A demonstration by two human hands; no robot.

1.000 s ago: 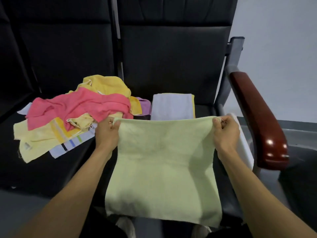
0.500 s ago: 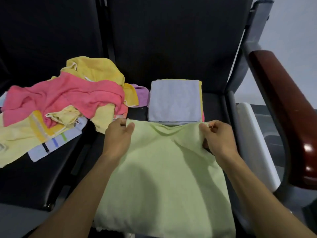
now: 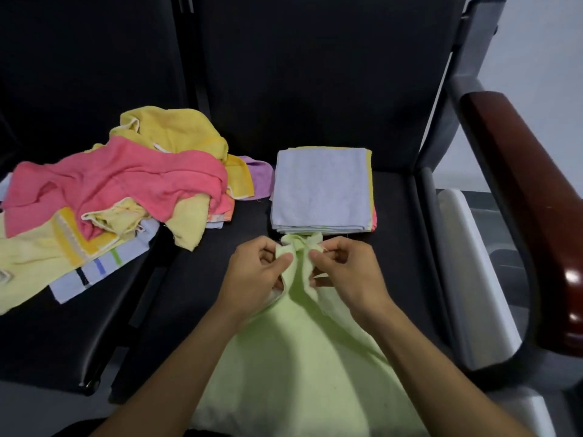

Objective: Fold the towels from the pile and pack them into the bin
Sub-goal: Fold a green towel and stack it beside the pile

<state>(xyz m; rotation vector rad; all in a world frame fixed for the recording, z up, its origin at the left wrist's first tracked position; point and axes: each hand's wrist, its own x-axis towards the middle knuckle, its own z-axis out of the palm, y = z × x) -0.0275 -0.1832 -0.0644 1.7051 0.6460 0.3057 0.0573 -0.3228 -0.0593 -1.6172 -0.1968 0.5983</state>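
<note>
- The left hand (image 3: 252, 272) and the right hand (image 3: 344, 272) each pinched a top corner of the light green towel (image 3: 299, 357), the two corners held together near the front edge of the seat (image 3: 391, 247), just before the folded stack (image 3: 321, 190).
- The rest of the towel hung toward the person's lap.
- Risk, in my judgement: the corners may not match, and the loose lower half could bunch, giving a crooked fold.
- A second earlier the hands held the towel spread wide; now they had met.
- The unfolded pile (image 3: 110, 190) lay at the left.
</note>
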